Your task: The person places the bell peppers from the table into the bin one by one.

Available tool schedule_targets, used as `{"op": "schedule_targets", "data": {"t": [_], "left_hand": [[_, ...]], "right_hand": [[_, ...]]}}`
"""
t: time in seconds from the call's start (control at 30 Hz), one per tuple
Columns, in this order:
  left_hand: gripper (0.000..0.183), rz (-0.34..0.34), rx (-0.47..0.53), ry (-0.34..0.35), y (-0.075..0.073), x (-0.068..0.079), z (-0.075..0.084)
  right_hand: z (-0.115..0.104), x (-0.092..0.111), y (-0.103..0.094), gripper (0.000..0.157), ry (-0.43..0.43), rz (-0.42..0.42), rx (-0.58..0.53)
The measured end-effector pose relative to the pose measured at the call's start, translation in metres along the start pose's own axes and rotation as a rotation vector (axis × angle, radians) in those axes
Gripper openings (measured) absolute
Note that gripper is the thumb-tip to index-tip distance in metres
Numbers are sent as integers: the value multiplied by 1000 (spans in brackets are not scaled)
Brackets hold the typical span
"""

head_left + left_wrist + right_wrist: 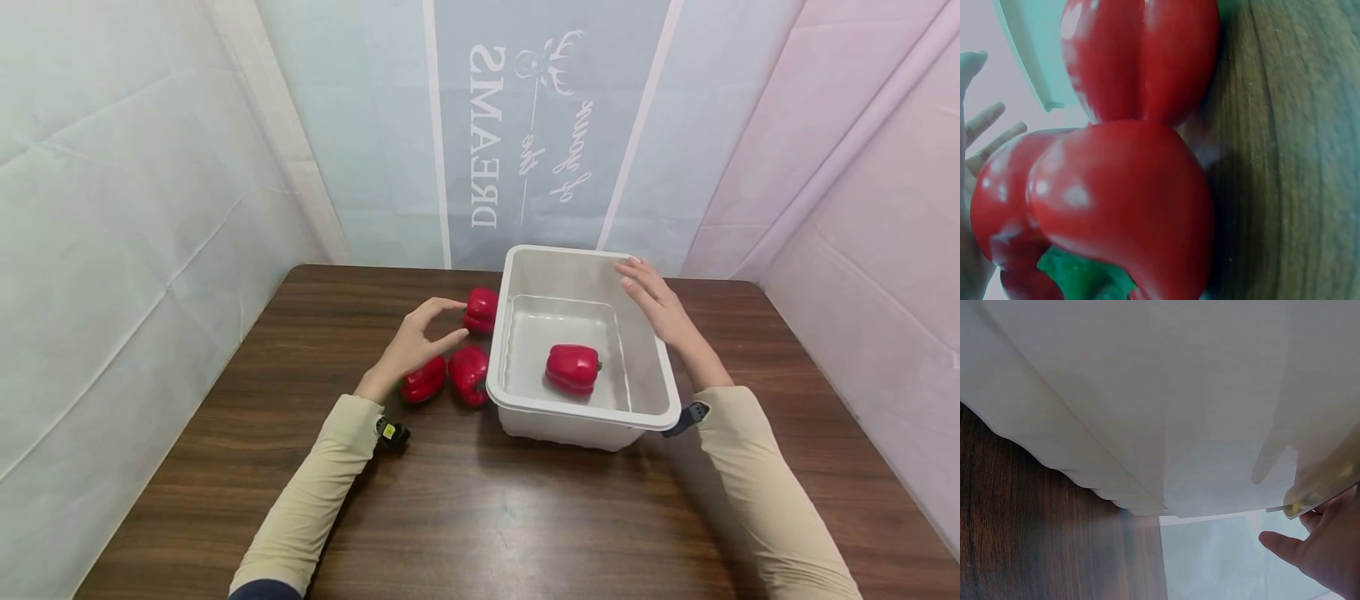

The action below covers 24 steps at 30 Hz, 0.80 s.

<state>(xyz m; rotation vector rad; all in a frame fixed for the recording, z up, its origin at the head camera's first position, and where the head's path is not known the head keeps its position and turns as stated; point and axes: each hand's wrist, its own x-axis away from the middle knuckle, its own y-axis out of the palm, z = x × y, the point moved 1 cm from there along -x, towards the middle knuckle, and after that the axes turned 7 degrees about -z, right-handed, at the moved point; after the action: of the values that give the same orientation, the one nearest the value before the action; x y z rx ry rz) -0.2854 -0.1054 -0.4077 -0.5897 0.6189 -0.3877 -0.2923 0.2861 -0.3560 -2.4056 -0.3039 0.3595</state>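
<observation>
My left hand (412, 343) reaches over the red bell peppers beside the bin, thumb and fingers apart. Its fingertips are right at the far bell pepper (482, 308). Below the hand lie two more, a left bell pepper (424, 380) and a middle bell pepper (468, 375); in the left wrist view a bell pepper (1122, 194) with a green stem end fills the foreground. Over the right rim of the white plastic bin (577, 427) lies my right hand (654, 302), fingers extended. A single bell pepper (573, 369) lies inside on the bin's floor.
The bin stands on a dark wood-grain table (480, 517). Pale cloth hangs behind the table, with a printed panel (532, 133) in the middle, and along both sides. Each wrist wears a dark strap, with a small device (393, 433) on the left one.
</observation>
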Motion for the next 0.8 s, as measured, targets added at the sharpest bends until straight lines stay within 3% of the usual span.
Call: {"op": "schedule_targets", "data": {"t": [0.8], "left_hand": [[46,-46,-43,-76,-1,18,-9]], "right_hand": [[1,0,1,48,-18,5,-15]]}}
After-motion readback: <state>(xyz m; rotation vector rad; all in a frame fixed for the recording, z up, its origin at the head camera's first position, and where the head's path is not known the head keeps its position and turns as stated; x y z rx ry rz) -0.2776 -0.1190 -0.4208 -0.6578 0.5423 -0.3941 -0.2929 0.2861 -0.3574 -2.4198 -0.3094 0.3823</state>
